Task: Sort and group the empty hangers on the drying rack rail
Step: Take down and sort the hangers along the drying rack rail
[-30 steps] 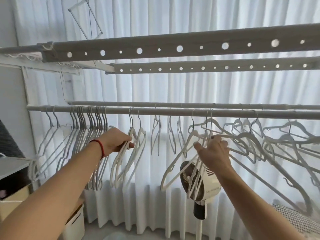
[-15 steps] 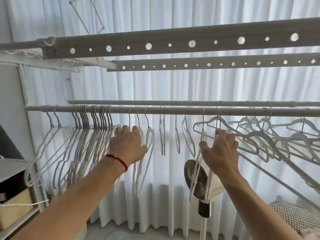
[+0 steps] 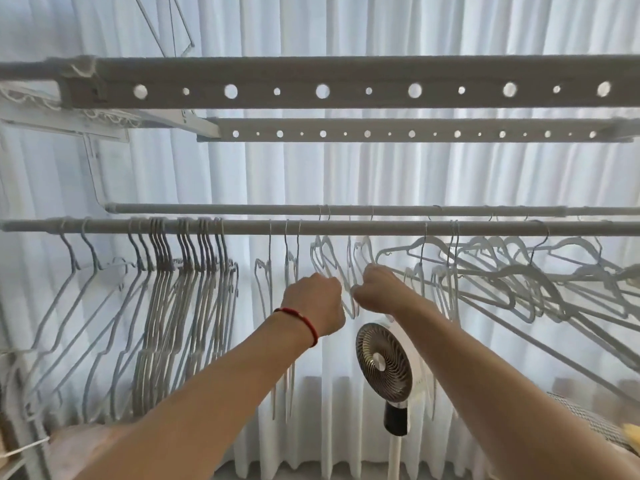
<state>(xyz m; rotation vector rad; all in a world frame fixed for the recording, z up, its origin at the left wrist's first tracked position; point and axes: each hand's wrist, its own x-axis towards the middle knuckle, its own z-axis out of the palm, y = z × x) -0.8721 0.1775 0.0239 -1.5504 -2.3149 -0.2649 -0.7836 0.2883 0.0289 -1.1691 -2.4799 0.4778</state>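
Moved: both hands have come inward to mid-rail since half a second ago; then the left sat against the packed bunch and the right among loose hangers further right.
Left hand [image 3: 317, 301]: fingers curled at the centre hangers [image 3: 332, 268]; whether they clamp a wire I cannot tell, the knuckles hide it.
Right hand [image 3: 375, 284]: also curled, just beside the left, apparently pinching a hanger shoulder; contact is hidden.
Grouped bunch [image 3: 187, 271]: packed tight at the left on the near rail [image 3: 346, 227], hooks touching, likely the sorted set.
Strays: two or three thin hangers [image 3: 289, 265] hang spaced between bunch and hands.
Right tangle [image 3: 519, 268]: skewed and overlapping, not yet sorted.
Why here: probably gathering the centre ones to slide left.
Background: fan [image 3: 382, 363] stands far behind, before the curtain [image 3: 346, 174].
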